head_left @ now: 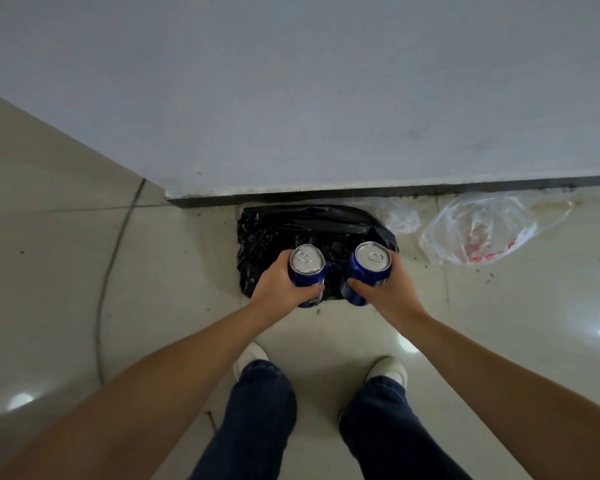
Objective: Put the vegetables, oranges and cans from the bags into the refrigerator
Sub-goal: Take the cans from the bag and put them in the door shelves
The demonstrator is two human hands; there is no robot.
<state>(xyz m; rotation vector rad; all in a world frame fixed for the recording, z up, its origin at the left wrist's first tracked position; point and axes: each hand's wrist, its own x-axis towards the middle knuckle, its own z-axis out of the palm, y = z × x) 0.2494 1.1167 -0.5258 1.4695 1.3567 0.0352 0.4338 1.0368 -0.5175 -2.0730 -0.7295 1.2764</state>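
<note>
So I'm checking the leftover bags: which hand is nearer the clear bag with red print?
Right. The right hand, gripping a can, is beside the clear bag, just left of it. The left hand, gripping the other can, is farther left, over the black bag.

Left hand: arm extended forward, fingers curled round an upright blue can. Right hand: arm extended likewise, gripping a second upright blue can, thumb across its side.

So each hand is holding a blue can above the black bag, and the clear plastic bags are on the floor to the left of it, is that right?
Not quite. The head view shows the clear plastic bags on the floor to the right of the black bag, not the left. The left hand and right hand do each hold a blue can above it.
</note>
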